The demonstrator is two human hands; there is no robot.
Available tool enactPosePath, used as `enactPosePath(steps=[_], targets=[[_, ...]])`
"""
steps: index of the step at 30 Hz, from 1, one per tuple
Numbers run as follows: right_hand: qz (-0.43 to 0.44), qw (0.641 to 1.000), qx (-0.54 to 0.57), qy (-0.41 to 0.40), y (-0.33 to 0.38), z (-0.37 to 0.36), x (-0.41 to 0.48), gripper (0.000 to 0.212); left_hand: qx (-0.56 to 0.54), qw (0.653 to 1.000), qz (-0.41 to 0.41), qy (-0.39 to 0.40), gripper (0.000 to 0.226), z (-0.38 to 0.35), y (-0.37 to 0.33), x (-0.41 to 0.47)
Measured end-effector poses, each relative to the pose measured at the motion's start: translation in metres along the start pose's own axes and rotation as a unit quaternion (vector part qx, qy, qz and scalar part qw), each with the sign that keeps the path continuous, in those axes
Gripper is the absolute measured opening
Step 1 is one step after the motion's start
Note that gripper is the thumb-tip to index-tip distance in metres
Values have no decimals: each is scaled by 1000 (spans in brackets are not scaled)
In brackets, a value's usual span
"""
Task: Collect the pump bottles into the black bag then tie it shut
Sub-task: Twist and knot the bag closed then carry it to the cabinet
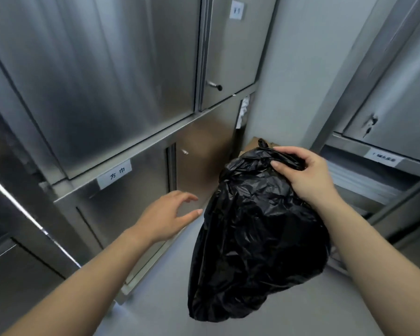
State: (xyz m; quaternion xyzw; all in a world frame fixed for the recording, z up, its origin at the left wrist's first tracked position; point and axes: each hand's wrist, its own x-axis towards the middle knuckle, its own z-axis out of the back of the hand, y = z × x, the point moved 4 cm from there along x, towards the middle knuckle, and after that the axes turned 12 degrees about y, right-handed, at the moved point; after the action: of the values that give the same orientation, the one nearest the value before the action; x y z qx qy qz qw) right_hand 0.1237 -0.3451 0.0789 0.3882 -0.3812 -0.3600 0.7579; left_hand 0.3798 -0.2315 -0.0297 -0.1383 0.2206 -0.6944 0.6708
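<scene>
A full, bulging black bag (252,238) hangs in the air at the centre right of the head view. Its neck is gathered into a twisted tuft at the top. My right hand (303,173) grips that gathered neck from the right, fingers curled over the plastic. My left hand (166,218) hovers to the left of the bag, a short gap away, fingers spread and relaxed, holding nothing. No pump bottles are visible; whatever the bag holds is hidden inside.
Stainless steel cabinets (95,93) with labelled doors line the left side. A steel shelf unit (374,166) stands on the right. A brown cardboard box (254,143) sits behind the bag, against the pale wall. The grey floor (155,299) runs below.
</scene>
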Motion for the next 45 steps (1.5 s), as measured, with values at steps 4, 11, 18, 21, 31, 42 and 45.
enactPosePath(steps=[4,11,18,21,31,42,45], targets=[[-7,999,-4,-40,-13,23,41,35,-1,999,-17,30,57,-1,7,54],[0,998,-14,-53,-27,52,128,28,12,998,-12,66,58,-10,12,141],[25,997,11,-67,-42,84,200,26,-13,999,44,8,54,-6,7,216],[33,997,15,-70,-47,102,225,26,-23,998,57,-23,53,-8,2,249],[35,995,3,-89,-67,136,276,27,-36,998,40,-38,43,-18,-8,328],[40,990,-19,-133,-87,175,302,30,-72,995,15,-68,20,-32,-28,381],[26,986,-39,-157,-104,191,299,29,-109,992,15,-67,16,-27,-17,378]])
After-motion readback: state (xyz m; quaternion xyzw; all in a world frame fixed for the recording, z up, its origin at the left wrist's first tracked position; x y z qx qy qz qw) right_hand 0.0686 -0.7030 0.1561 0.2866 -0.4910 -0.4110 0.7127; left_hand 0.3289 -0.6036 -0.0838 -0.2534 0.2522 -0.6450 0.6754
